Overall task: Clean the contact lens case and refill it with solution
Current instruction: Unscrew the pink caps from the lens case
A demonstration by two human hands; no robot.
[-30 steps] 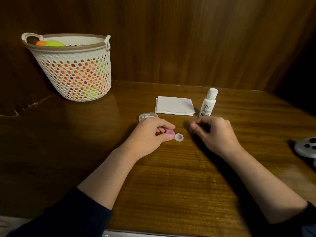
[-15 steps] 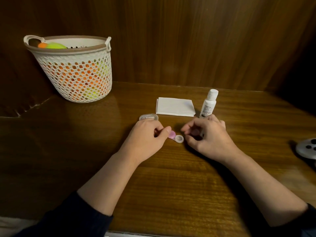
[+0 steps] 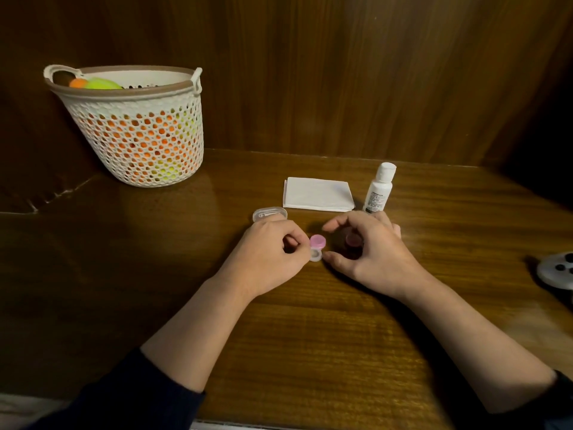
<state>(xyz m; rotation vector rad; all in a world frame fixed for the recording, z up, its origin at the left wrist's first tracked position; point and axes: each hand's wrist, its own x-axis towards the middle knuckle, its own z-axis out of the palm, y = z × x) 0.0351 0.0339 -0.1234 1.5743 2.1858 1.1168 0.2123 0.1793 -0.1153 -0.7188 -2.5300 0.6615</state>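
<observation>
At the centre of the frame the left hand [image 3: 266, 252] pinches one end of the little contact lens case [image 3: 316, 249] against the worktop [image 3: 310, 336], its pink cap [image 3: 317, 242] still on one well and the clear well [image 3: 315, 255] beside it open. The right hand [image 3: 369, 252] curls loosely just to the right with what looks like a second, darker cap [image 3: 353, 240] tucked under its fingers. To my eye the caps are coming off, so I'd keep the case pressed flat and turn the cap only with fingertips, minding the solution bottle [image 3: 379, 189] and folded tissue [image 3: 317, 194] just above.
</observation>
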